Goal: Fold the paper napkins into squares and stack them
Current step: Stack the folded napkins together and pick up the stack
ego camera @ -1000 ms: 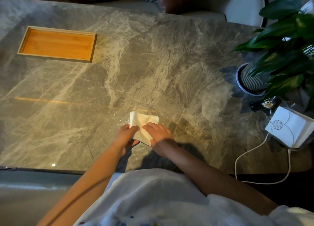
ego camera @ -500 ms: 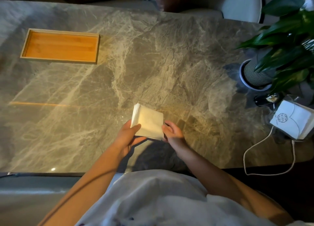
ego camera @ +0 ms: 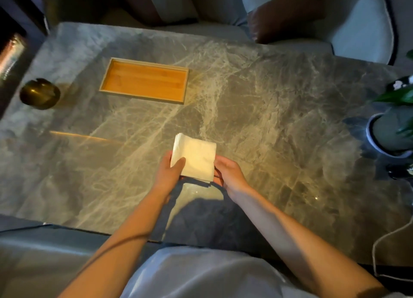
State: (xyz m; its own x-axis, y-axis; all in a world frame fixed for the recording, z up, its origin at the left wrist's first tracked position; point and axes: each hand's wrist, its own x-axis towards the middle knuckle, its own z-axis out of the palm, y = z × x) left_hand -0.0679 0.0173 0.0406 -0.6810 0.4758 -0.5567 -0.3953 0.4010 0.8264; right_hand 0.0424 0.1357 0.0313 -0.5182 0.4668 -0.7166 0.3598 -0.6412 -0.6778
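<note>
Napkins (ego camera: 196,158), a folded white stack, held above the near middle of the counter (ego camera: 279,123); left hand (ego camera: 171,174) pinches the left edge, thumb on top; right hand (ego camera: 228,174) grips the right edge; wooden tray (ego camera: 144,80) far left.

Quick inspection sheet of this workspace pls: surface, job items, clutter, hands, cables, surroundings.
Surface: marble table, grey, veined, glossy.
Job's things: napkins, white, a squared stack, held in both hands.
Clutter: wooden tray, nothing seen in it; brass bowl far left; plant pot right.
Hands: left hand grips the stack's left edge, thumb on top; right hand holds its right edge.
Cables: white cable, near right corner.
Surroundings: upholstered seats beyond the far edge.
</note>
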